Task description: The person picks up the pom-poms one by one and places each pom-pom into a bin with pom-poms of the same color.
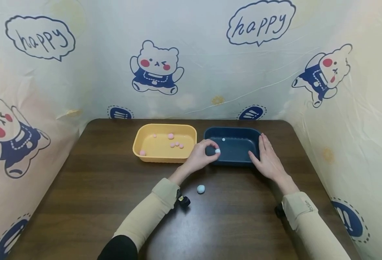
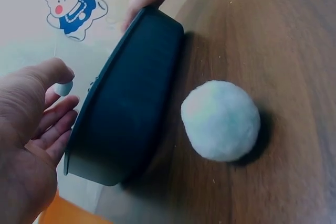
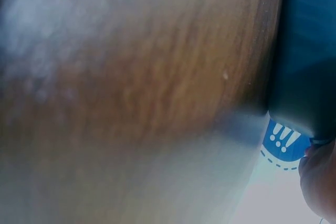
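Between thumb and forefinger, my left hand (image 1: pixel 201 156) pinches a small light-blue ball (image 1: pixel 217 151) over the left end of the dark blue tray (image 1: pixel 233 163). The left wrist view shows that ball (image 2: pixel 63 88) beside the tray's rim. Another small pale-blue ball (image 1: pixel 223 139) lies inside this tray. My right hand (image 1: pixel 269 159) rests on the tray's right end, fingers straight along the outside and thumb at the front rim. A larger light-blue ball (image 1: pixel 201 189) sits on the table in front, close to the left wrist camera.
A yellow tray (image 1: pixel 159 160) stands left of the blue one, with several pink balls (image 1: pixel 171 136) of different sizes in it. Both are near the back edge of the brown wooden table (image 1: pixel 96 195). A printed curtain (image 1: pixel 203 72) hangs behind and at the sides.
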The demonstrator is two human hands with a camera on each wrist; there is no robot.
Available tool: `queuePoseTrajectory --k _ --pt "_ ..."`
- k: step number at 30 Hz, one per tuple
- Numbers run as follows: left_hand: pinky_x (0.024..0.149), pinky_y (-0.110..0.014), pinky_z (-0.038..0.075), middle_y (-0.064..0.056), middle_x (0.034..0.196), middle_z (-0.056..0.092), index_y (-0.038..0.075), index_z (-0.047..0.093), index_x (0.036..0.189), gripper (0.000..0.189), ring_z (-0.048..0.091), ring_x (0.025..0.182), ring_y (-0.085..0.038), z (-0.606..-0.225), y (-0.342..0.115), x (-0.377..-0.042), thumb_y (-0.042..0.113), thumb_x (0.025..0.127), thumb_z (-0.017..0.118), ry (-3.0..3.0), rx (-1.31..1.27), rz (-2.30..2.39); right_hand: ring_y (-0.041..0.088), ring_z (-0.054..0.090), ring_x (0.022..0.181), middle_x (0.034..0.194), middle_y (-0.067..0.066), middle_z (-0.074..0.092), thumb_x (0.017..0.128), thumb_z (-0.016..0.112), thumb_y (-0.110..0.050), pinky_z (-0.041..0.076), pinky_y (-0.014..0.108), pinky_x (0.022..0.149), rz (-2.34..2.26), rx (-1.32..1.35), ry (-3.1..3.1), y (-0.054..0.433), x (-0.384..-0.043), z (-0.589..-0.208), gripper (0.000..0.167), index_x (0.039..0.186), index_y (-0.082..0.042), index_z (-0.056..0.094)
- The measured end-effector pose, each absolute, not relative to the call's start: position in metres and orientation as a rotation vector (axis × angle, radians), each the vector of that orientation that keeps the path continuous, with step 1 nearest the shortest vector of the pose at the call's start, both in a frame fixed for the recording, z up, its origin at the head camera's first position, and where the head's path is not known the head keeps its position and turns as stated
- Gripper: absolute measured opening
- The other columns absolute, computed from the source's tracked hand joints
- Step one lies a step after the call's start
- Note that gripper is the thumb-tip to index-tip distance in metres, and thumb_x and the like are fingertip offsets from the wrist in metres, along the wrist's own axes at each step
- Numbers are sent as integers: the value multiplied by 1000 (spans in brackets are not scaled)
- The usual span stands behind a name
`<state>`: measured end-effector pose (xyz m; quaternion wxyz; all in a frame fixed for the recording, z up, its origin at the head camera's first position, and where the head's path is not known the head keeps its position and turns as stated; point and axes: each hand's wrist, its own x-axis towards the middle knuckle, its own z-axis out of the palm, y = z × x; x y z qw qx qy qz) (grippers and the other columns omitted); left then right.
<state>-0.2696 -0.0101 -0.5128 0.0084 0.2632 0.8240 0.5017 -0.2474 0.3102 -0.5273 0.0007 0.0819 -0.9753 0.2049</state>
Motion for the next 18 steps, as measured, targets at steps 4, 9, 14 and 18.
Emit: queuePoseTrajectory --k 4,9,14,18 --pt "121 -53 52 -13 125 76 8 74 116 20 65 127 -32 -514 -4 -274 16 99 81 2589 806 1548 47 8 172 184 29 1 115 45 -54 18 65 139 649 265 -3054 309 -248 -527 94 173 6 2" --pt "124 -55 49 -14 131 75 7 73 117 20 63 131 -33 -515 3 -281 16 100 80 2588 790 1529 47 8 172 184 29 1 115 45 -54 18 64 139 657 267 -3055 310 -248 -528 94 173 6 1" --pt "122 -54 51 -15 132 74 6 73 117 20 63 130 -34 -514 8 -286 15 100 80 2602 797 1527 47 8 172 184 29 1 115 44 -55 18 65 139 662 263 -3057 311 -248 -529 95 174 5 0" --pt "121 -53 52 -16 132 74 5 72 118 23 63 130 -34 -512 12 -290 15 100 81 2617 793 1528 47 8 172 184 28 -1 115 44 -55 17 64 139 661 265 -3054 312 -248 -529 94 174 5 1"
